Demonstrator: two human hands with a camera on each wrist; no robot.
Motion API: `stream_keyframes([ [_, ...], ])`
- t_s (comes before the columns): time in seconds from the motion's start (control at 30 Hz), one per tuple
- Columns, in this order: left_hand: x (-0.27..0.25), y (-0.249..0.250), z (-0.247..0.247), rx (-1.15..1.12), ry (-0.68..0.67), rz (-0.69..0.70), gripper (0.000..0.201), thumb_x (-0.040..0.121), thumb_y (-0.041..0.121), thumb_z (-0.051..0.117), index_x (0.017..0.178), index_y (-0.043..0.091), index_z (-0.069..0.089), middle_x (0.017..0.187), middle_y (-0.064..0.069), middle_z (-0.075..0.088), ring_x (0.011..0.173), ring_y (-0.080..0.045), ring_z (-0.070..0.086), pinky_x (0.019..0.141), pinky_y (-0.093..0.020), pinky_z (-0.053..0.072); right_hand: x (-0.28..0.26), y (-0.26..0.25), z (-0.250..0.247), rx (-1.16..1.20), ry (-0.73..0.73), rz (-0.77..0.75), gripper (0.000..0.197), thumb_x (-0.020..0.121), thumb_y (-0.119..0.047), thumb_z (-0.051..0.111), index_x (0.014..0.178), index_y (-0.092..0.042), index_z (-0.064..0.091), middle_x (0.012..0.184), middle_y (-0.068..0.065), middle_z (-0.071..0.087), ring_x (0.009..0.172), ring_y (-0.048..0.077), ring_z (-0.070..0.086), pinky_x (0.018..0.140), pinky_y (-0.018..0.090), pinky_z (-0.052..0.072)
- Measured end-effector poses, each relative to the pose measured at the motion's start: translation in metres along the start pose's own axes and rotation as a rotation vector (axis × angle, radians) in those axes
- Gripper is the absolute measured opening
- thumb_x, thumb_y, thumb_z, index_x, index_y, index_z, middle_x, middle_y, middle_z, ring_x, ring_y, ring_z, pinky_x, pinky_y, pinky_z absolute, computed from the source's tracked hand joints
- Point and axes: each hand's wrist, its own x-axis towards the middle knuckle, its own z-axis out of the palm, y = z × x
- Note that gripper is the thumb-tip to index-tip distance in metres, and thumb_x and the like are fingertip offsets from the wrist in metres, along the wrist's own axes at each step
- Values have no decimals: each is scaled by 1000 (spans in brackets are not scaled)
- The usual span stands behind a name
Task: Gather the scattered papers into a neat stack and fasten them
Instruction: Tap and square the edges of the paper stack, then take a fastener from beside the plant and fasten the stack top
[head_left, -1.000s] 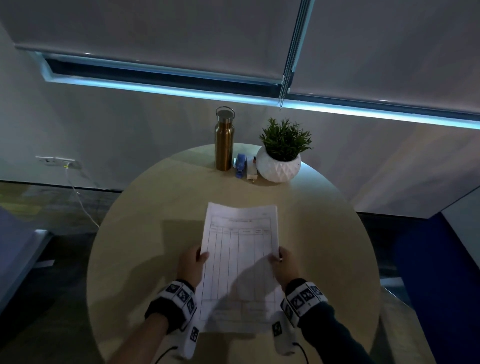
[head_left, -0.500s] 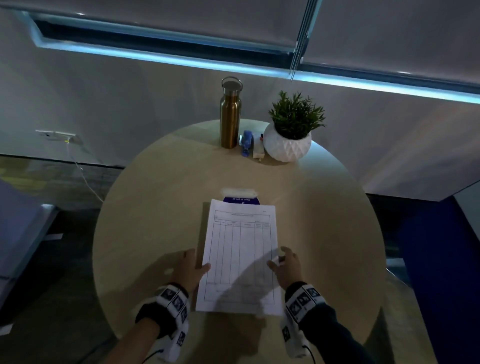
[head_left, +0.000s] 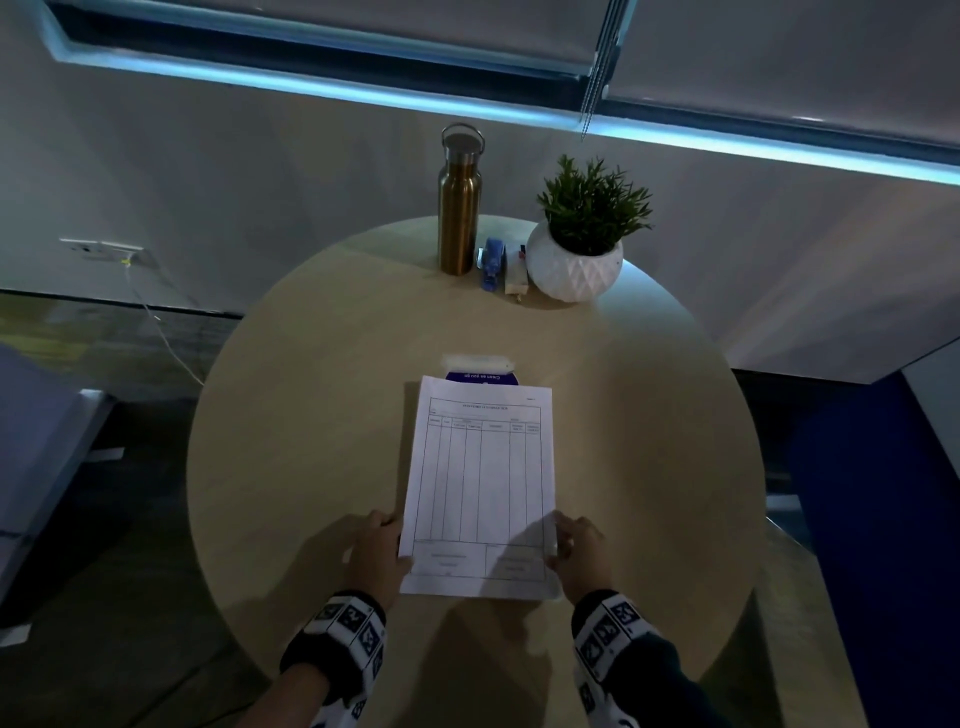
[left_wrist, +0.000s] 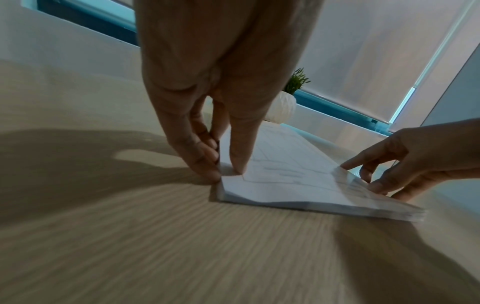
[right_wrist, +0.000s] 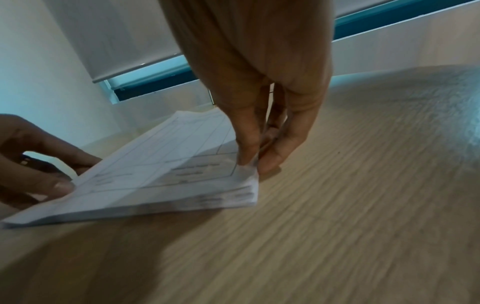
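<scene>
Squaring of paper stack (head_left: 480, 488) judged in hand: stack lying on table (head_left: 311, 415), near edge, side edges pinched by left hand (head_left: 376, 558) and right hand (head_left: 579, 553). Fastening not yet done. Blue stapler (head_left: 492, 265) at far rim, well apart; reach across judged required next, one hand to be freed.

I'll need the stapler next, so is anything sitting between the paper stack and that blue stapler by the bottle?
Only a blue-labelled packet at the stack's far edge; beyond it, bare table up to the stapler.

"Clean as you go", upside down, on blue card (head_left: 481, 378)
</scene>
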Motion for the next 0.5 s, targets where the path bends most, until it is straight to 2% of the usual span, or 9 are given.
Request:
stream_keyframes([
  [0.1,6,5,-10,90,60,-11,59,73,14,73,126,9,46,129,-11,41,110,-27,51,91,-38,50,2,-4,-21,-32,-98,-23,47,80,-11,67,125,-12,53,109,9,56,93,18,51,72,19,44],
  [0.13,9,10,-16,140,104,18,64,75,19,72,130,12,41,134,-9,37,115,-26,49,91,-37,50,6,-6,-34,-12,-110,-27,49,81,-14,68,127,-11,50,115,11,56,94,16,50,68,17,42],
  [0.2,17,26,-26,247,146,145,76,76,27,72,140,18,32,145,-5,30,125,-25,43,99,-37,45,25,-15,-62,17,-68,-53,43,82,-15,69,122,-10,53,113,10,58,91,14,50,66,16,38],
  [0.27,27,46,-29,374,19,285,91,72,34,74,145,27,22,155,0,14,140,-25,24,112,-42,30,54,-32,-89,12,9,-123,32,81,-13,69,111,-11,60,100,4,59,89,16,54,73,20,40],
  [0.33,40,59,-18,494,-208,334,109,65,41,79,147,35,7,158,3,-12,146,-27,-8,118,-54,8,91,-55,-111,4,72,-216,22,79,-7,69,101,-6,65,89,1,59,82,18,56,74,24,42],
  [0.37,46,63,-10,532,-316,333,118,61,45,80,146,38,-1,155,3,-25,143,-29,-22,114,-59,-2,111,-66,-120,0,91,-251,19,78,-3,69,97,-4,67,86,3,60,80,20,57,74,25,43],
  [0.43,57,63,5,608,-456,308,132,54,51,83,142,44,-16,142,2,-44,133,-34,-37,106,-66,-12,150,-87,-133,-32,132,-319,17,78,-2,67,95,-3,69,89,8,66,80,23,60,77,29,48],
  [0.5,66,59,18,675,-476,281,141,51,52,83,132,48,-32,134,2,-56,125,-35,-43,102,-71,-14,187,-101,-137,-70,162,-347,19,80,-5,65,98,-6,70,98,11,68,86,25,62,82,32,49],
])
